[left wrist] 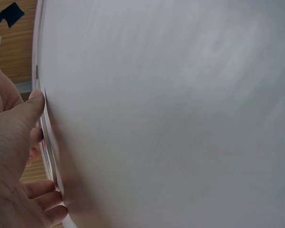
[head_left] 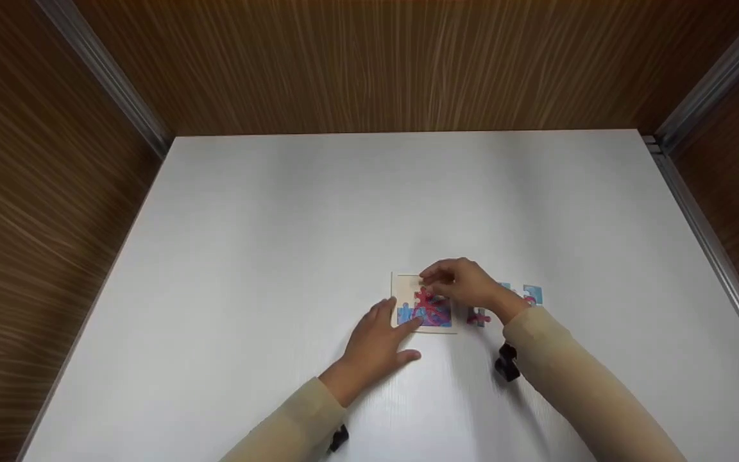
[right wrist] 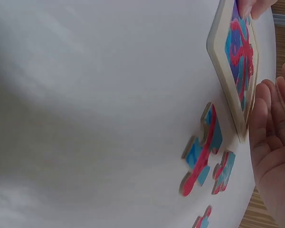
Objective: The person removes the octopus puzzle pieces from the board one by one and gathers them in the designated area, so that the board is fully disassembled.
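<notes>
R hand [head_left: 466, 282] is arching over the puzzle tray [head_left: 406, 283], fingers bent, thumb close to index; can't tell if it's pinching a pc. L hand [head_left: 373, 343] is lying spread, fingertips touching tray's L edge & fitted pcs [head_left: 433, 313], prob. steadying. Tray is sitting on the white table [head_left: 280, 224], fitted pcs filling its lower part, bare wood showing upper L. Loose pcs [right wrist: 202, 154] are lying just R of tray, some part-hidden by R arm in head view. Step in hand: prob. seating pcs, approx. halfway. Next move's prob. calling for matching a loose pc's tabs, turning it, pressing flat w/ tray held still.
</notes>
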{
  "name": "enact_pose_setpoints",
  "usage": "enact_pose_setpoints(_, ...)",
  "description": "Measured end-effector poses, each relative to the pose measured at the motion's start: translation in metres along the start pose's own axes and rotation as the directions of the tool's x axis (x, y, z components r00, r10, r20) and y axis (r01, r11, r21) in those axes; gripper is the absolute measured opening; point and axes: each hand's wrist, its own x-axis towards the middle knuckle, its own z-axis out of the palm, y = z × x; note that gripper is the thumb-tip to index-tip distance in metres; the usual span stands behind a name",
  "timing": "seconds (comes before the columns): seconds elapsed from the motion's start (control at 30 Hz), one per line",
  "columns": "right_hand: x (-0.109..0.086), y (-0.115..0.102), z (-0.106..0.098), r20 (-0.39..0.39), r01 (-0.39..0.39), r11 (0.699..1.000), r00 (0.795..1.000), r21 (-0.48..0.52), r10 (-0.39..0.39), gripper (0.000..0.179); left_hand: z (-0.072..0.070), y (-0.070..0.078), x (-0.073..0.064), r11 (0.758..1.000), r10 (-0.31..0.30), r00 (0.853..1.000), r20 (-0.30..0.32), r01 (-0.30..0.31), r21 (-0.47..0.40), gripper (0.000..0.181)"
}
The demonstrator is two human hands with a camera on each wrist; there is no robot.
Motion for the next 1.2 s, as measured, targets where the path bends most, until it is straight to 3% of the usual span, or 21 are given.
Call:
enact_pose_setpoints(0.17,0.0039,-0.0023,0.0036,0.011,-0.037,0.999,0.999,-0.038,0.038,0.023,0.0024,-0.0011,0.0005,1.000,-0.002,1.000,-0.001,0.002,0.010,0.059)
enact_pose_setpoints(0.6,0.0089,-0.0020,0.0066,-0.003,-0.050,0.997,0.999,-0.061,0.050,0.018,0.0011,-0.0006,0.0009,1.000,0.004,1.000,-0.005,-0.004,0.020,0.059)
enact_pose_setpoints(1.2,0.0061,-0.0032,0.0088,-0.031,-0.069,0.997,0.997,-0.035,0.068,0.014,-0.0002,0.0023,-0.0005,1.000,0.000,1.000,-0.022,0.001,0.016,0.058)
